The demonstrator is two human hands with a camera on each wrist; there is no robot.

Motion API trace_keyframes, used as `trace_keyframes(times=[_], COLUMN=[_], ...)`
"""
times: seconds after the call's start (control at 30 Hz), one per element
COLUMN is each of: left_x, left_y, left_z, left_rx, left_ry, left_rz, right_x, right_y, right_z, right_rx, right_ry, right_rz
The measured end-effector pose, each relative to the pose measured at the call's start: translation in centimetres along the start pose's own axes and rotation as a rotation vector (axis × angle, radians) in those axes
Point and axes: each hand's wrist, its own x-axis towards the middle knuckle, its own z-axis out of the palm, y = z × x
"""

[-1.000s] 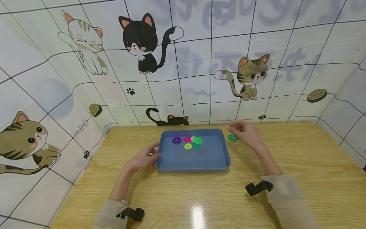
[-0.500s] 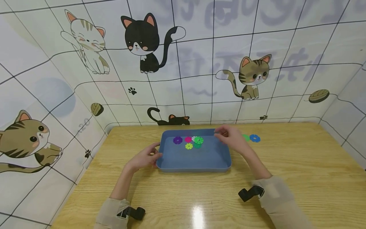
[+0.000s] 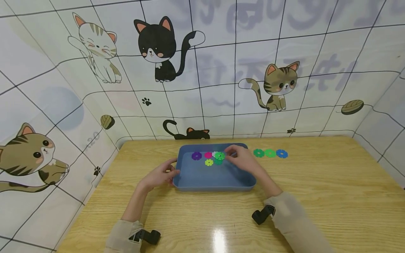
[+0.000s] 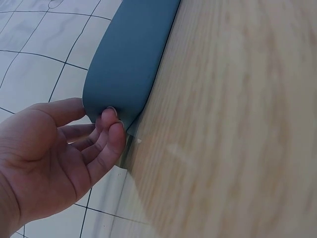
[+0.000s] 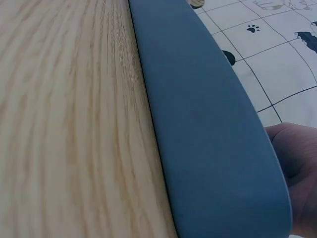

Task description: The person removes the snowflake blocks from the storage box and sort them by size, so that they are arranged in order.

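Left hand (image 3: 159, 174) grasping blue tray (image 3: 202, 178) by its left wall – thumb at the rim, fingertips on the outside face in the left wrist view. Tray sits flat on the wooden desk (image 3: 186, 218). Right hand (image 3: 243, 161) over the tray's right half, grip released: fingers loosely bent, thumb and index apart, tips just beside the light green disc (image 3: 219, 156). Can't tell if they touch it; right wrist view mostly blocked by the tray wall. All discs notched, flower-shaped. Also in the tray, toward the back: purple disc (image 3: 196, 156) at left, then pink disc (image 3: 207, 155), white disc (image 3: 214, 154) partly under the light green one, yellow disc (image 3: 209, 162) and dark green disc (image 3: 218, 162) in front. On the desk, right of the tray – a row of three: green disc (image 3: 258, 153), bright green disc (image 3: 270, 153), blue disc (image 3: 282, 154). Cat-print wall covering (image 3: 218, 102) behind.
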Motion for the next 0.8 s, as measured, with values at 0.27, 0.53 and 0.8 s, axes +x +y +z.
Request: trace_keyframes(times=[0.27,0.53,0.8], left_x=[-0.1,-0.1,0.1], left_y=[-0.1,-0.2,-0.1], left_z=[0.0,0.1,0.0], left_rx=[-0.011,-0.028,-0.021], left_ry=[-0.005,-0.009,-0.003], left_rz=[-0.001,-0.001,-0.005], right_x=[1.6,2.9,3.3], right_y=[0.0,1.0,0.9], right_z=[1.1,2.4,2.6], right_rx=[-0.013,-0.072,-0.126], right_ry=[-0.023,-0.03,-0.048], right_rz=[0.006,0.032,0.065])
